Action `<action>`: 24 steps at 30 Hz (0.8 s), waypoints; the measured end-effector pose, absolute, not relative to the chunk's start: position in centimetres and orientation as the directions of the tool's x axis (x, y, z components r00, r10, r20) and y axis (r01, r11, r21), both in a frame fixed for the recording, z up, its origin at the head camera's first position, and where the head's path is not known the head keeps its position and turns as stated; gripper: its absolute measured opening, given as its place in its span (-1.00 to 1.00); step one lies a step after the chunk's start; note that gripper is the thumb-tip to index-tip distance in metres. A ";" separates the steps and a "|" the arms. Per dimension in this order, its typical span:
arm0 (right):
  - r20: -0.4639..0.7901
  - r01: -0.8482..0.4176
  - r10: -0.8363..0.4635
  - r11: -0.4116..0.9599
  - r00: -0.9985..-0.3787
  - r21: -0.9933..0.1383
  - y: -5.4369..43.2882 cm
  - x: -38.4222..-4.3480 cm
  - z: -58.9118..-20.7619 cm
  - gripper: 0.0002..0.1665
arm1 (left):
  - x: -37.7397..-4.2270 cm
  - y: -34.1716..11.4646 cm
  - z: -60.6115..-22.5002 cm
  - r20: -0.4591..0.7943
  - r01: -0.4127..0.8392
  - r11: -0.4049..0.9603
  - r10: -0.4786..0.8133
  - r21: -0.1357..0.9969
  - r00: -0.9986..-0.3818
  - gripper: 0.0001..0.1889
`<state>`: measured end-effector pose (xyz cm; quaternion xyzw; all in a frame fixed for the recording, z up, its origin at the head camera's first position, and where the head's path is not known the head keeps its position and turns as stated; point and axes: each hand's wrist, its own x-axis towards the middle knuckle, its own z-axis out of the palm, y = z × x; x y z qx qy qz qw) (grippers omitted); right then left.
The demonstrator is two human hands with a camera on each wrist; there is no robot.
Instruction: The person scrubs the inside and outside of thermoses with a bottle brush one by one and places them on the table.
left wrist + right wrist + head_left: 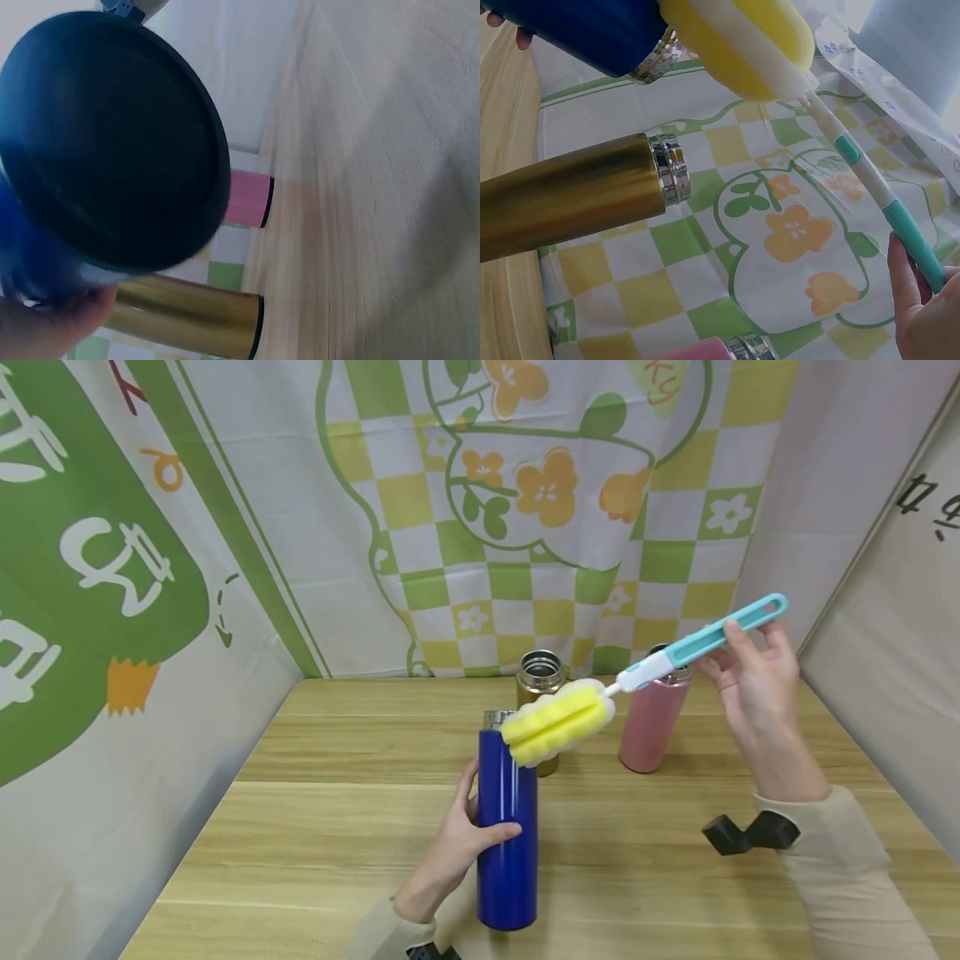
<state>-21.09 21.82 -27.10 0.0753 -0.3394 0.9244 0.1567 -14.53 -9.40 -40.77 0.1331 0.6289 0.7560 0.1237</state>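
Gripping a tall blue bottle (508,868) with the left hand (459,839), wrapped round its side at mid-height. Holding it tilted above the near part of a wooden table (337,835), mouth end toward the far side, and showing its dark round base (112,142) to the left wrist camera. Pinching the turquoise handle (693,645) of a sponge brush (643,671) with the right hand (757,685), well apart from the left one. Angling the brush down to the left, with its yellow and white sponge head (558,722) just beside the bottle's metal neck (495,719); cannot tell whether touching. Facing an open gold bottle (577,191) standing farther back, partly hidden by the sponge head in the head view, and an open pink bottle (651,727) standing to its right. Facing also, on the far side, a checked and flowered curtain (472,577). Wearing beige sleeves (843,885) and black wrist devices (750,832)
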 end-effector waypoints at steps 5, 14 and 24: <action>0.242 -0.366 0.275 -0.746 -0.930 -0.557 22.7 -21.1 -27.3 -0.70 | -14.4 -9.5 -40.8 0.048 0.028 -0.075 0.283 0.997 -0.958 -0.02; 0.257 -0.365 0.267 -0.779 -0.929 -0.510 24.7 -20.7 -28.0 -0.82 | -14.4 -10.1 -41.1 0.131 0.135 0.001 0.233 0.991 -0.964 -0.10; 0.275 -0.364 0.253 -0.776 -0.928 -0.514 25.2 -20.4 -28.3 -0.84 | -14.1 -10.2 -40.8 0.157 0.085 -0.243 0.294 0.966 -0.943 -0.31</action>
